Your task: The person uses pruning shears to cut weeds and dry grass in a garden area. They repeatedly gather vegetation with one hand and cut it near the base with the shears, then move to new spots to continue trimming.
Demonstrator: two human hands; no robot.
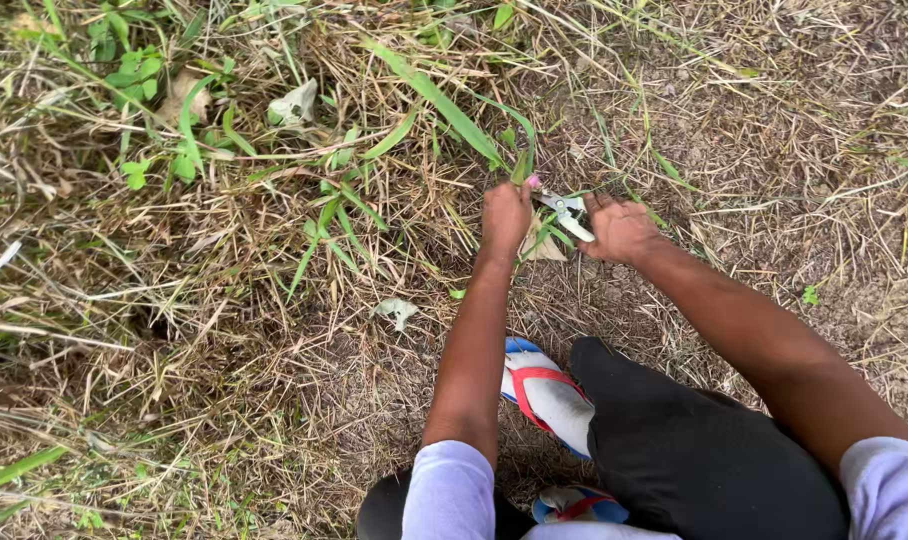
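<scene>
My left hand [505, 215] is closed around a bunch of long green grass blades [444, 105] that rise up and to the left from my fist. My right hand [619, 230] grips a pair of small metal scissors [564, 212], whose blades point left toward the base of the grass just right of my left fist. Both hands hover low over dry, straw-covered ground. A pale dry leaf [542, 245] lies under the scissors.
Green weeds [134, 80] and tangled dry grass fill the left and top. Bare brown soil [824, 200] lies to the right. My foot in a white and red sandal [544, 390] and my dark trouser knee [694, 450] sit below my hands.
</scene>
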